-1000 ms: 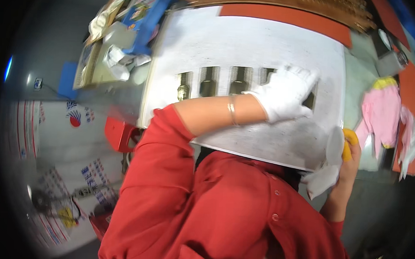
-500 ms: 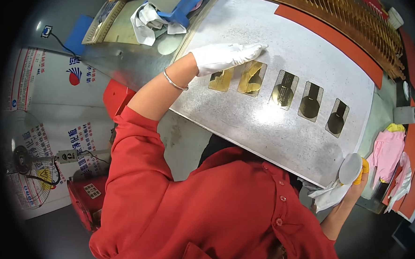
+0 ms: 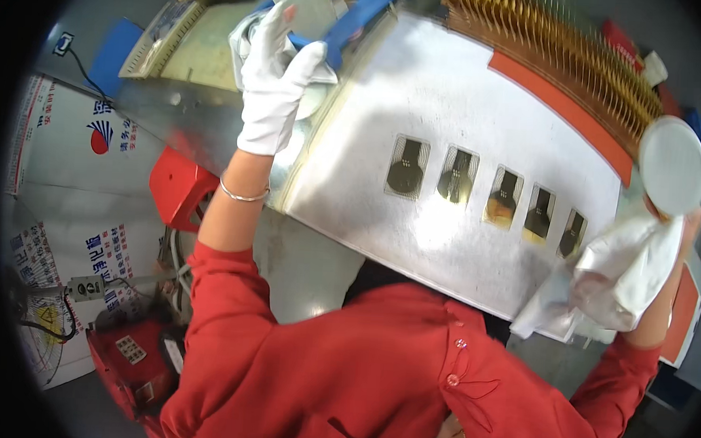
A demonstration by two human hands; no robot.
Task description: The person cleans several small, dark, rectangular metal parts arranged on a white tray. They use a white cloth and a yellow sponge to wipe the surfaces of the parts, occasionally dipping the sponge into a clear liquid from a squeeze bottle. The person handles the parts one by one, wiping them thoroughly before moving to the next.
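Note:
My left hand (image 3: 271, 96), in a white glove, is raised over the left side of the bench with thumb and fingers apart. It is nearest a translucent bottle (image 3: 310, 7), a blue holder (image 3: 369, 18) and a crumpled white cloth. Nothing shows in its grasp. At the right my right hand (image 3: 689, 229) is closed on a white round pad (image 3: 674, 166), with a white cloth (image 3: 621, 269) hanging below it; most of its fingers are hidden. Between the hands, several thin patterned metal plates (image 3: 406, 168) lie in a row on a white board (image 3: 355, 140).
A brown rack (image 3: 534, 38) with many gold-coloured slats runs along the far edge, beside an orange-red strip (image 3: 563, 103). A red stool (image 3: 179, 190) stands left of the bench, with a red machine (image 3: 133, 366) lower down. A ridged tray (image 3: 166, 39) lies far left.
My left hand has left the plates, moving left and away toward the bottle, and its fingers have spread. My right hand has lifted the round pad and cloth up and rightward.

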